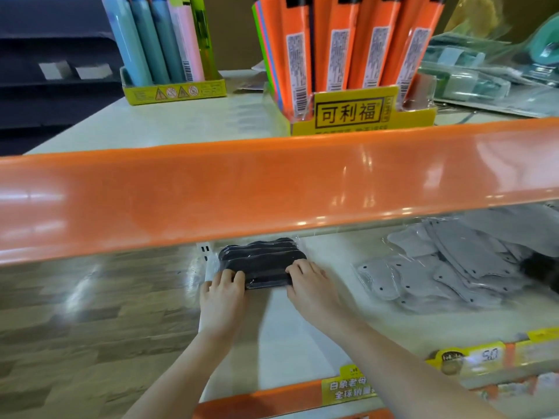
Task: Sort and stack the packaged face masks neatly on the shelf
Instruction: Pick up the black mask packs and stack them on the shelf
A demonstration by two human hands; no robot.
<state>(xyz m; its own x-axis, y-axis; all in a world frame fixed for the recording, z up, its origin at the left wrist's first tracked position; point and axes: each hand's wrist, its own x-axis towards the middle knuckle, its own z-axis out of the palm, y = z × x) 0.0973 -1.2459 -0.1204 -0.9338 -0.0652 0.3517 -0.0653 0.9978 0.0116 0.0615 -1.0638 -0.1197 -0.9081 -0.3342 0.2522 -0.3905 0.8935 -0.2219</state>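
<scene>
Two bare hands, left hand (222, 293) and right hand (308, 282), one stack of black face masks in clear plastic wrap (261, 263), one loose heap of grey packaged face masks (447, 261), count within unclear, two yellow cardboard display boxes, left box (174, 90), right box (357, 111), two orange shelf-edge strips, upper strip (272, 189), lower strip (260, 399)

A flat stack of black masks in clear wrap (261, 261) lies on the white shelf (317, 328), with loose grey packs (447, 261) at its three o'clock.

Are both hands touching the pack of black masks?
Touching. In the head view, the left hand grips the left end of the stack of black masks and the right hand grips its right end, fingers curled over the top.
</scene>
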